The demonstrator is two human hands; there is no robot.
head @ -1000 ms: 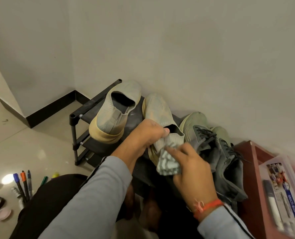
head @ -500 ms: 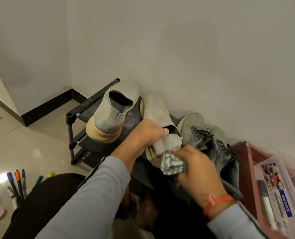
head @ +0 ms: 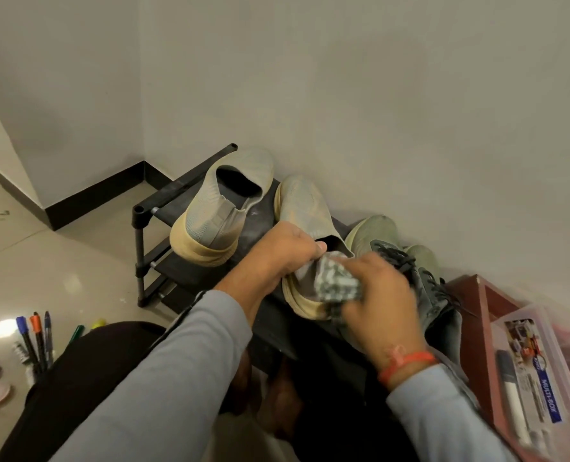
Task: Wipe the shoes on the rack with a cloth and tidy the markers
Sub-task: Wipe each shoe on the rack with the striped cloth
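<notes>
The right hand [head: 381, 305] is gripping a bunched checked cloth [head: 335, 283], its fingers blurred and partly hiding it, and pressing it on the heel of a knit slip-on shoe [head: 305, 211] on the black rack [head: 163, 201]. The left hand [head: 282, 251] is pinching that shoe's collar. A laced grey sneaker [head: 440, 295] is lying partly hidden behind the right hand. Markers [head: 35, 338] are lying on the glossy floor at left. At right a clear plastic box [head: 550, 378], cut off, is reading "MULTI-BOX".
</notes>
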